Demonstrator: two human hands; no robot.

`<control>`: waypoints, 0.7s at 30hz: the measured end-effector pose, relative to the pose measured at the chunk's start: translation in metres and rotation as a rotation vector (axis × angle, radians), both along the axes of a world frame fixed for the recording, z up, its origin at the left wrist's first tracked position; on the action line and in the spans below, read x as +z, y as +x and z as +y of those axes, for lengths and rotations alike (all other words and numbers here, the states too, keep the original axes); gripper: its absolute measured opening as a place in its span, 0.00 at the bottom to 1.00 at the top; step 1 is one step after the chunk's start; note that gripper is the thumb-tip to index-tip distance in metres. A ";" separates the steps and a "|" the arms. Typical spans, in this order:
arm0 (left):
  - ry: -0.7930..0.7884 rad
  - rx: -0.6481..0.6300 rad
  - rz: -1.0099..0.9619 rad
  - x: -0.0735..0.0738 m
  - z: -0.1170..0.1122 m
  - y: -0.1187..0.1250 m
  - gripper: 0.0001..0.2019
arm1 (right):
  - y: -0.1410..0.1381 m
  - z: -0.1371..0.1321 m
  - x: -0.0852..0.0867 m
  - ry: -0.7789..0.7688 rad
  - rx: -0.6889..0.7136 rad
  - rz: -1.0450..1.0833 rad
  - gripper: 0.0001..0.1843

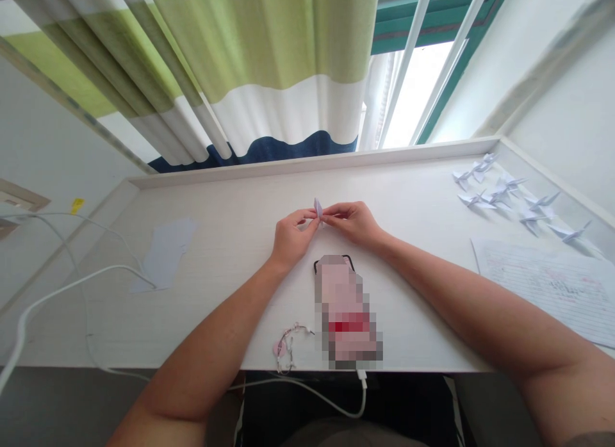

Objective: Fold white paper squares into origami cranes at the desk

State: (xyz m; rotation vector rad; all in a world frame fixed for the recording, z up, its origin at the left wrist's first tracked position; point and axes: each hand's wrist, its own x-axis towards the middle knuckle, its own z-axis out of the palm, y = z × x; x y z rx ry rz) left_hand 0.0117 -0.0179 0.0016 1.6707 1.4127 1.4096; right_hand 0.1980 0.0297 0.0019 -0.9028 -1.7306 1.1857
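Observation:
Between my two hands, over the middle of the white desk (pixel 230 242), a small piece of folded white paper (pixel 318 207) stands on end. My left hand (pixel 294 235) pinches it from the left between thumb and fingers. From the right, my right hand (pixel 353 221) grips its other side with thumb and forefinger. The paper's lower part is hidden by my fingertips. Just below the hands lies a phone (pixel 342 306) with a blurred screen, a charging cable plugged into its near end.
Several folded paper cranes (pixel 500 191) sit at the back right. Nearer lies a lined, written sheet (pixel 548 290). Loose white paper pieces (pixel 168 251) lie at the left, crossed by a white cable (pixel 72 293). A beaded strap (pixel 288 344) rests beside the phone. Curtains (pixel 269 43) hang behind the desk's raised edge.

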 end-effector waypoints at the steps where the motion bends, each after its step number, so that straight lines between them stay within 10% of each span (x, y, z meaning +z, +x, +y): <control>1: 0.013 0.000 0.011 0.000 0.000 0.000 0.03 | 0.000 0.000 0.000 -0.009 0.012 0.015 0.15; 21: 0.095 0.034 0.061 0.001 -0.002 0.003 0.04 | -0.001 0.001 0.003 -0.026 -0.018 0.030 0.20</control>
